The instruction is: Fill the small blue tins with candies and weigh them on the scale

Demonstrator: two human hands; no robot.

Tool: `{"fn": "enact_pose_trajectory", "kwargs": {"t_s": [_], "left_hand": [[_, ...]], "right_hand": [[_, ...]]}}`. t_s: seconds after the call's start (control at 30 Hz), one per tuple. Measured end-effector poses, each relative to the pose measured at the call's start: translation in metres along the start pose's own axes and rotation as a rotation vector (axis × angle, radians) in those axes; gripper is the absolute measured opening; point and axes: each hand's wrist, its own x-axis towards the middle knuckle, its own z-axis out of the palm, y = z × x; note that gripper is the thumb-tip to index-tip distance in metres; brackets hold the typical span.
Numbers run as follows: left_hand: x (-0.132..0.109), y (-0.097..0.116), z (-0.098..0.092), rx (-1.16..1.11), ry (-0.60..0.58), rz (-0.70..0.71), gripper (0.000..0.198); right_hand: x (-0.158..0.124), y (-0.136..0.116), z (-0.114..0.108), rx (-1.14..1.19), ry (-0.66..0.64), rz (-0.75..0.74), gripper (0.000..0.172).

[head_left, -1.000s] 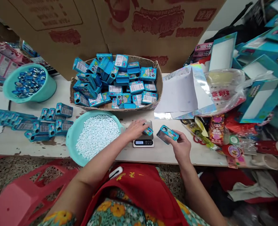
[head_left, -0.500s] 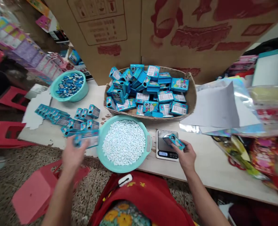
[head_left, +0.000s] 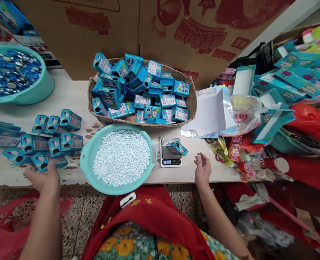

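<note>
At the lower left, my left hand (head_left: 44, 177) is at a small blue box (head_left: 39, 161) on the table, its fingers spread around the near end. Several more blue boxes (head_left: 35, 143) lie in a group beyond it. My right hand (head_left: 202, 167) hovers free to the right of the digital scale (head_left: 171, 162), fingers apart and holding nothing. One blue box (head_left: 177, 147) rests tilted on the scale, its end past the right edge. Between the hands stands a teal basin (head_left: 84, 157) full of small white pieces (head_left: 122, 158).
A cut-down carton (head_left: 192, 104) heaped with blue boxes stands behind the basin. Another teal basin (head_left: 37, 86) with blue wrapped pieces is at the far left. White sheets (head_left: 207, 112), plastic bags and flat teal cartons (head_left: 268, 122) lie to the right.
The view has shifted right. My right hand has let go of the blue box, which now lies on the scale. My left hand has lowered its blue box to the group on the table.
</note>
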Motion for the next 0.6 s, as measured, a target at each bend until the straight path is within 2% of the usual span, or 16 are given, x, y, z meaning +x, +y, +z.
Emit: {"fn": "enact_pose_trajectory", "kwargs": {"t_s": [0.07, 0.1, 0.17, 0.23, 0.33, 0.4, 0.47, 0.53, 0.6], "left_hand": [[-0.013, 0.015, -0.004, 0.088, 0.26, 0.007, 0.06], [-0.02, 0.028, -0.003, 0.122, 0.33, 0.07, 0.058], [-0.036, 0.06, 0.007, 0.122, 0.308, 0.273, 0.046], [-0.054, 0.097, 0.027, 0.07, 0.179, 0.448, 0.035], [-0.083, 0.144, 0.068, 0.027, -0.211, 0.678, 0.032], [-0.103, 0.162, 0.092, 0.094, -0.415, 0.756, 0.034], [-0.119, 0.17, 0.112, 0.208, -0.494, 0.742, 0.036], [-0.129, 0.173, 0.124, 0.265, -0.483, 0.677, 0.031], [-0.133, 0.173, 0.13, 0.2, -0.441, 0.568, 0.026]], "right_hand": [[-0.007, 0.005, -0.001, 0.009, 0.003, 0.018, 0.048], [-0.011, 0.007, -0.001, 0.014, 0.001, 0.029, 0.047], [-0.015, 0.012, 0.0, 0.021, -0.008, 0.051, 0.047], [-0.014, 0.015, 0.002, 0.026, -0.029, 0.063, 0.047], [-0.006, 0.016, 0.003, 0.033, -0.078, 0.05, 0.046], [0.002, 0.013, 0.003, 0.038, -0.112, 0.03, 0.045], [0.009, 0.008, 0.004, 0.048, -0.151, 0.009, 0.044], [0.015, 0.001, 0.009, 0.034, -0.235, -0.044, 0.046], [0.02, -0.004, 0.018, -0.024, -0.345, -0.139, 0.053]]}}
